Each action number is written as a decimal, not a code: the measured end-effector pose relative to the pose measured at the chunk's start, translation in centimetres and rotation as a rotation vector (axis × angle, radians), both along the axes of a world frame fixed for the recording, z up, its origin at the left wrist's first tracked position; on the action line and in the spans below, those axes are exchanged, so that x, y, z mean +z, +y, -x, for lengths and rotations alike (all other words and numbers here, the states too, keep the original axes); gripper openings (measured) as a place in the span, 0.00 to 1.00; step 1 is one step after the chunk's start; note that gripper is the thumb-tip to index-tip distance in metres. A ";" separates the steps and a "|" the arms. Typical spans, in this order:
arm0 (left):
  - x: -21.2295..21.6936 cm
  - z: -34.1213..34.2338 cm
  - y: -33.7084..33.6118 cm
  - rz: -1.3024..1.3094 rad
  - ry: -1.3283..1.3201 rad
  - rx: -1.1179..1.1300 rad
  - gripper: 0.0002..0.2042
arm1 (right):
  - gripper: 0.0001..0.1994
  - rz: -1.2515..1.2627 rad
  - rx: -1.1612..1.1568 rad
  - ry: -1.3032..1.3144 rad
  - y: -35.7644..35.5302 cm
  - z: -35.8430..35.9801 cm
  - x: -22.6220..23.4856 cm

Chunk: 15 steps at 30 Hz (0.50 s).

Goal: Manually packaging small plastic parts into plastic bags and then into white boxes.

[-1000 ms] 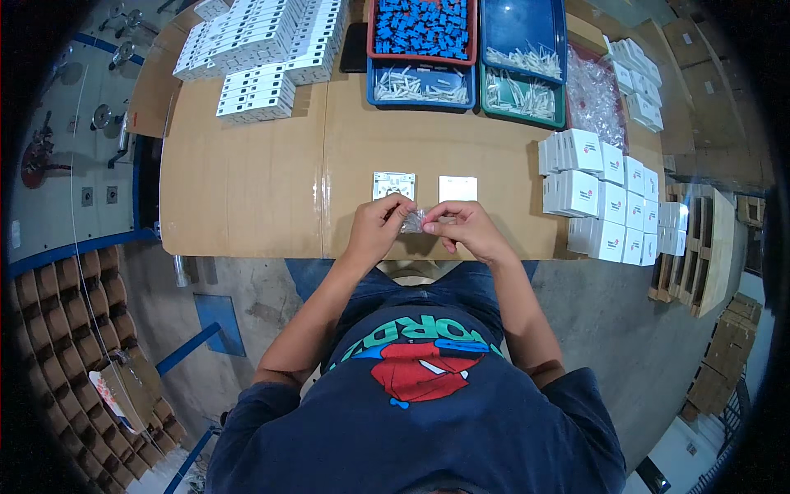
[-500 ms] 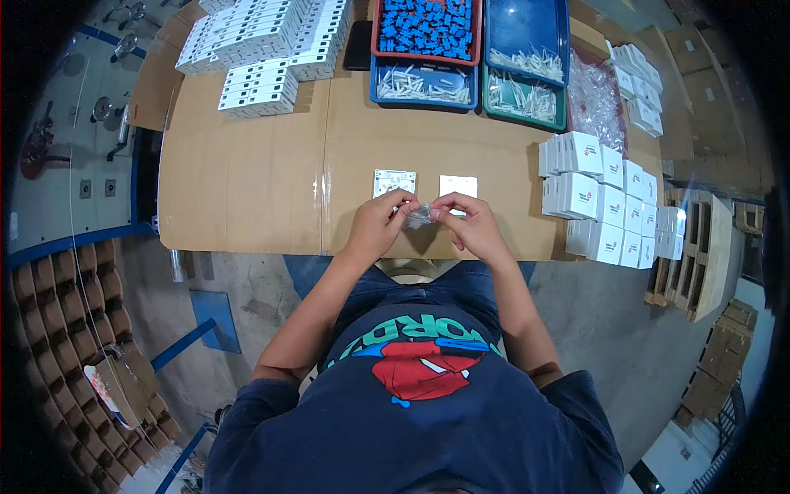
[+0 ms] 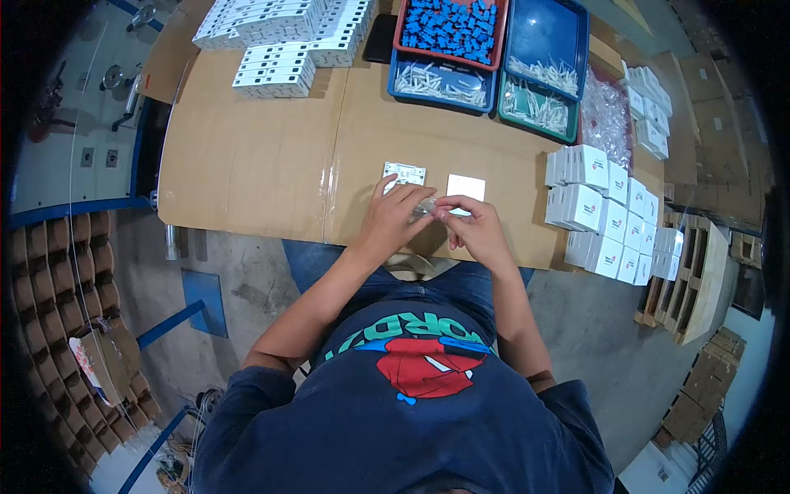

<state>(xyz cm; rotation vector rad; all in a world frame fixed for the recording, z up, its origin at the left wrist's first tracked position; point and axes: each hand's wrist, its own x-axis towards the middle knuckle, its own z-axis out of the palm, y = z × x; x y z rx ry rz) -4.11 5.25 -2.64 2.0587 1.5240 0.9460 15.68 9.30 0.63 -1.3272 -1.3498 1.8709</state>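
Observation:
Close to the table's front edge, a small clear plastic bag (image 3: 424, 207) is between my two hands. My left hand (image 3: 393, 221) grips its left side between thumb and fingers, with another finger stretched out toward the white square plate with detailed markings (image 3: 409, 174). The opposite side of the bag is pinched by the thumb and forefinger of my right hand (image 3: 477, 230). My fingers partly cover the bag, and its contents are too small to make out. Just beyond my right hand lies a plain white square panel (image 3: 467, 188).
Far trays hold blue plastic pieces (image 3: 451, 29) and white slim pieces (image 3: 440, 86). White boxed units (image 3: 276, 70) are stacked at the far left. Small white cartons (image 3: 588, 206) stand at the right, before clear plastic bags (image 3: 605, 119). Cardboard (image 3: 247, 156) covers the table.
My left hand has opened out somewhat, one finger now reaching over the plate's edge. My right hand keeps its pinch on the bag. The whole view has tilted slightly.

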 end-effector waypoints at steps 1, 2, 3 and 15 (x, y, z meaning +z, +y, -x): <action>-0.1 0.1 -0.1 0.017 -0.040 0.011 0.23 | 0.11 0.009 0.041 0.041 0.0 -0.2 -0.1; 0.3 0.0 -0.1 0.029 -0.075 0.016 0.23 | 0.11 0.006 0.035 0.043 0.1 -0.6 -0.2; 0.5 -0.2 -0.1 0.026 -0.074 0.011 0.23 | 0.11 -0.055 0.076 0.048 0.1 -1.0 -0.3; -0.1 -0.6 -0.2 0.404 -0.515 -0.049 0.18 | 0.12 -0.236 0.207 -0.051 0.2 -1.4 0.8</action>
